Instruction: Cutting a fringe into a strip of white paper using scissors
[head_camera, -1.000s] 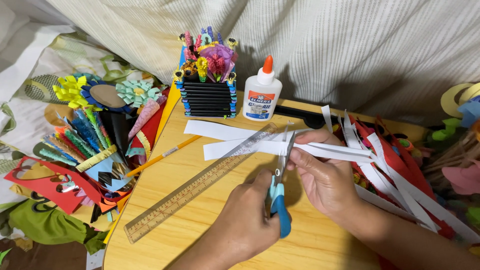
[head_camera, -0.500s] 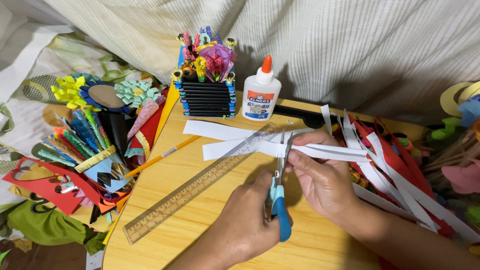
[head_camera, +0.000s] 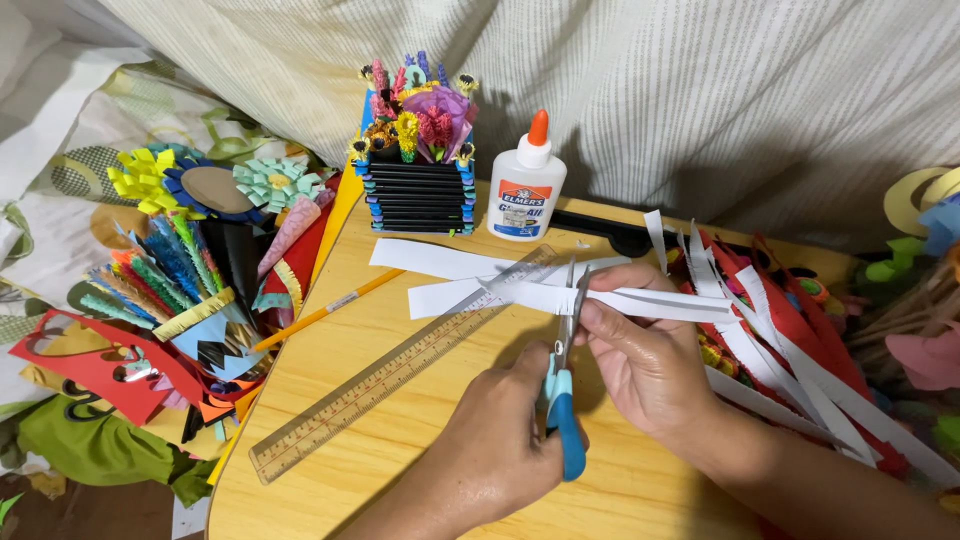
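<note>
My left hand (head_camera: 500, 440) grips blue-handled scissors (head_camera: 563, 400), whose blades point away from me and straddle a white paper strip (head_camera: 520, 295). My right hand (head_camera: 650, 365) pinches that strip just right of the blades, over the wooden table (head_camera: 420, 440). The strip splits into thin cut slivers (head_camera: 680, 305) on the right side. A second white strip (head_camera: 430, 258) lies behind it. A clear ruler (head_camera: 390, 375) lies diagonally under the strips, left of my hands.
A white glue bottle with an orange cap (head_camera: 527, 185) and a black box of paper flowers (head_camera: 418, 150) stand at the back. A yellow pencil (head_camera: 325, 312) lies at the left edge. Colourful paper crafts (head_camera: 190, 260) pile up left; red and white strips (head_camera: 800, 350) right.
</note>
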